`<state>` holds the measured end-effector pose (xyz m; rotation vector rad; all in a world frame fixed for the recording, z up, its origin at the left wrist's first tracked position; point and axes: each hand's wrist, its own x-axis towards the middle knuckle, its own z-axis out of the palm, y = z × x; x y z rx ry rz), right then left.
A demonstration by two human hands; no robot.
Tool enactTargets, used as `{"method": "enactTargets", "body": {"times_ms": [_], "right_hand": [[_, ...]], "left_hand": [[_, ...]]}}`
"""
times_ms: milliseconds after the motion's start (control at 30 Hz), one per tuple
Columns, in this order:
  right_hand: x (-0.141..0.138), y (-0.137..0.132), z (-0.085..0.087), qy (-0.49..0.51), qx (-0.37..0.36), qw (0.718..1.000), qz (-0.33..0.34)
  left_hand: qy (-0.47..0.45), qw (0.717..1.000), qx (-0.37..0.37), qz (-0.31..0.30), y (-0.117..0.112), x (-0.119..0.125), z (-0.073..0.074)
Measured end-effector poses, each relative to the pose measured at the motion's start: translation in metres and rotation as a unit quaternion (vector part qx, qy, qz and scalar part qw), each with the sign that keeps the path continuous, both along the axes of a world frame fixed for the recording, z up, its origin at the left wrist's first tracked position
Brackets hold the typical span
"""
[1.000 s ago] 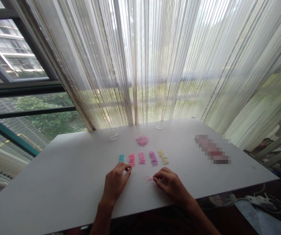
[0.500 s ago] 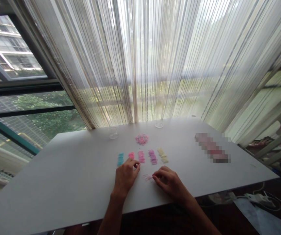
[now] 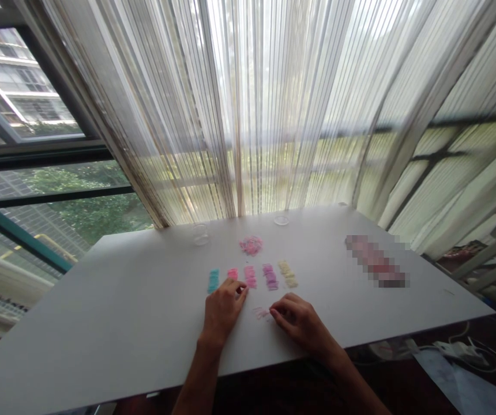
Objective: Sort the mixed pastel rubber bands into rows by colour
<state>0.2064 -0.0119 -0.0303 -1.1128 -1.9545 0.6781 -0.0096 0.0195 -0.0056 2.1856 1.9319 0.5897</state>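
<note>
My left hand (image 3: pixel 224 308) rests on the white table (image 3: pixel 144 323), thumb and forefinger pinched near the front of a pink group of small thin pieces (image 3: pixel 250 276). Whatever is in that pinch is too small to make out. My right hand (image 3: pixel 295 317) is also closed in a pinch, its fingertips at the edge of a few loose pale pink thin pieces (image 3: pixel 260 313). Beside the left hand lie a teal group (image 3: pixel 213 280) and a partly hidden hot pink group (image 3: pixel 232 274). A purple group (image 3: pixel 269 277) and a pale yellow group (image 3: pixel 288 274) continue the row rightward.
Behind the row sits a mixed pink and pale heap (image 3: pixel 251 245). A clear round container (image 3: pixel 200 235) and a clear ring-like lid (image 3: pixel 281 220) stand near the back edge. A blurred-out reddish object (image 3: pixel 375 262) lies at right. Sheer curtains (image 3: pixel 274 115) hang behind the table.
Both hands keep almost the same pose and place. The curtain at the right has shifted, showing more window frame.
</note>
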Motion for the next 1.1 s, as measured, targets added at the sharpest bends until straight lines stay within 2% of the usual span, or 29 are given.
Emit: {"method": "enactTargets", "body": {"times_ms": [167,367,667,833,1000,1100], "right_hand": [[0.0,-0.001,-0.001,0.002,-0.002,1.0,0.001],[0.001,0.001,-0.002,0.0,-0.004,1.0,-0.002],[0.0,0.002,-0.005,0.006,-0.004,1.0,0.003],[0.001,0.001,-0.002,0.004,-0.002,1.0,0.001],[0.001,0.001,-0.002,0.007,0.0,1.0,-0.003],[0.001,0.001,-0.003,0.005,0.004,1.0,-0.007]], "left_hand": [[0.011,1.0,-0.003,0.008,-0.007,-0.004,0.0],[0.039,0.998,-0.041,-0.036,-0.016,0.001,-0.001],[0.069,0.994,-0.071,-0.045,-0.014,0.008,0.001],[0.049,0.996,-0.064,-0.043,-0.021,0.002,0.003],[-0.029,0.993,-0.067,-0.087,-0.035,-0.006,0.006],[-0.028,0.994,-0.059,-0.09,-0.037,-0.006,0.002]]}}
